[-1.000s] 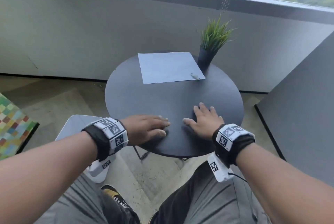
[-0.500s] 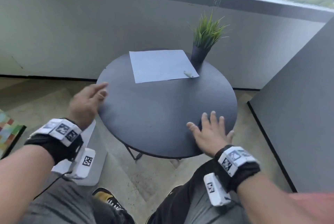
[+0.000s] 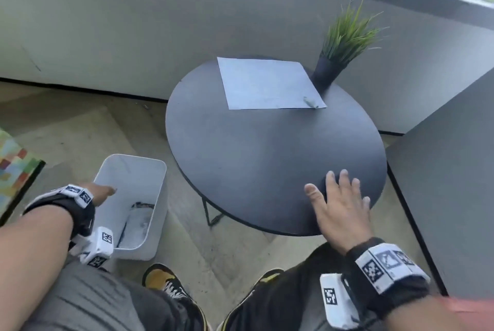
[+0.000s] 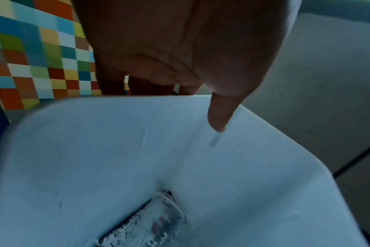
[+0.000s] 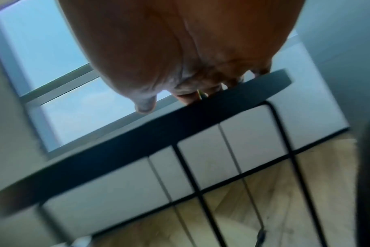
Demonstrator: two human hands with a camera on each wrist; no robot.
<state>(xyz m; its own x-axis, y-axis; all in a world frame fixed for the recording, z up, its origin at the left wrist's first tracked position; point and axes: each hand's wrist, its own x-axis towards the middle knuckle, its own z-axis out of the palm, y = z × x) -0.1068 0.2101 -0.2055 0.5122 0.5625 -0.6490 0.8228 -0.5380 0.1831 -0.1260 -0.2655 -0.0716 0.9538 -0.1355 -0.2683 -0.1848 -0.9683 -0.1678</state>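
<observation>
My left hand [image 3: 105, 191] reaches down to a white plastic bin [image 3: 157, 197] on the floor, left of the table. In the left wrist view the thumb [image 4: 217, 117] points down inside the bin [image 4: 95, 142] and the fingers hang outside its wall. I cannot tell whether they press it. A flat packet with dark speckled print [image 3: 139, 219] [image 4: 146, 222] lies in the bin. My right hand [image 3: 331, 191] rests flat with spread fingers on the near edge of the round black table [image 3: 254, 156].
On the far side of the table lie a sheet of paper [image 3: 267, 84] with a pen [image 3: 310, 102] on its corner and a potted grass plant [image 3: 344, 44]. A grey panel [image 3: 449, 183] stands right. A chequered mat [image 3: 13, 170] lies left. My legs and shoes [image 3: 165, 282] are below.
My left hand left the table, swung out past its left edge and dropped to the bin. My right hand slid right along the near edge. The view turned left and down.
</observation>
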